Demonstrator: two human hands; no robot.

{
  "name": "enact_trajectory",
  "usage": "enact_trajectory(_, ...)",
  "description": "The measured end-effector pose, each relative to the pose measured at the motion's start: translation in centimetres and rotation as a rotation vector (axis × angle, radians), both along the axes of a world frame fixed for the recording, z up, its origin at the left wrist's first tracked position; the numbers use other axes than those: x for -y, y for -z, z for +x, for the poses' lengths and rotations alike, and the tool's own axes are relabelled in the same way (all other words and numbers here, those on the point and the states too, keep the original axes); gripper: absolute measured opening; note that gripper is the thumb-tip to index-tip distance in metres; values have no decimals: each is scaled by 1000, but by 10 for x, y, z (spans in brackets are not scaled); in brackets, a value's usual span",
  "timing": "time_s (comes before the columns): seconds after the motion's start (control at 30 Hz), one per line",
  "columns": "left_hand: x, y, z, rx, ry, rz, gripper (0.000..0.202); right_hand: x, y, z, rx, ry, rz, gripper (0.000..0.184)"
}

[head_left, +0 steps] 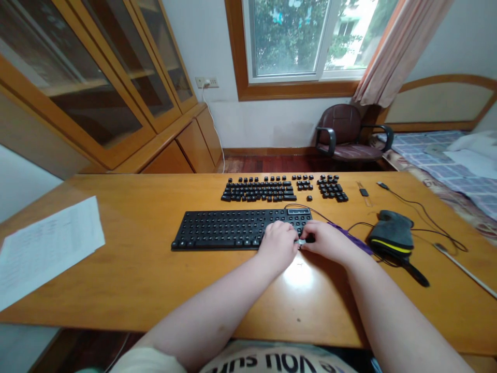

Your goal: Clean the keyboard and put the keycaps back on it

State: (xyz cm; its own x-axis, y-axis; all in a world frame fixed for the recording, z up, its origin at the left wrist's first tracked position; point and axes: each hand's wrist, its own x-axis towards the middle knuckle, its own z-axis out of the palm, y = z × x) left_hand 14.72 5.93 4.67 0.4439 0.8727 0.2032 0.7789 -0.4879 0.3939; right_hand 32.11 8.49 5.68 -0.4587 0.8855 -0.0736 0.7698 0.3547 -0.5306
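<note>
A black keyboard (pixel 221 228) with its keycaps off lies on the desk, its bare switch posts showing. My left hand (pixel 279 239) rests over its right part, fingers bent and closed toward my right hand. From the other side, my right hand (pixel 323 238) reaches the keyboard's right end with thumb and fingers pinched together. Between the fingertips of both hands shows a small pale piece (pixel 301 242), too small to name. My hands cover the keyboard's lower right corner. Behind the keyboard, loose black keycaps (pixel 258 190) lie sorted in rows.
On the right lie a keycap puller (pixel 363 192), a grey brush-like tool with a yellow stripe (pixel 392 235), a purple cloth (pixel 351 238), a USB plug (pixel 382 185) on a cable and a thin white stick (pixel 466 269). Printed sheets (pixel 52 243) lie at the left.
</note>
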Motion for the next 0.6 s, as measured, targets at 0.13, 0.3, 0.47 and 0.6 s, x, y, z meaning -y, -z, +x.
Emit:
enact_trajectory(0.13,-2,5,-3,137,-56,25,5,-1,4,1,-18,4,-7,6)
enact_trajectory(0.3,-4,8,-4,114,-66,-10,4,-3,8,1,12,32,-33,8)
enact_trajectory(0.47,-6,8,-4,98,-33,-13,5,-3,7,-1,55,50,-38,7)
enact_trajectory(0.6,-4,6,-5,81,-13,-8,6,-3,6,0,75,52,-54,7)
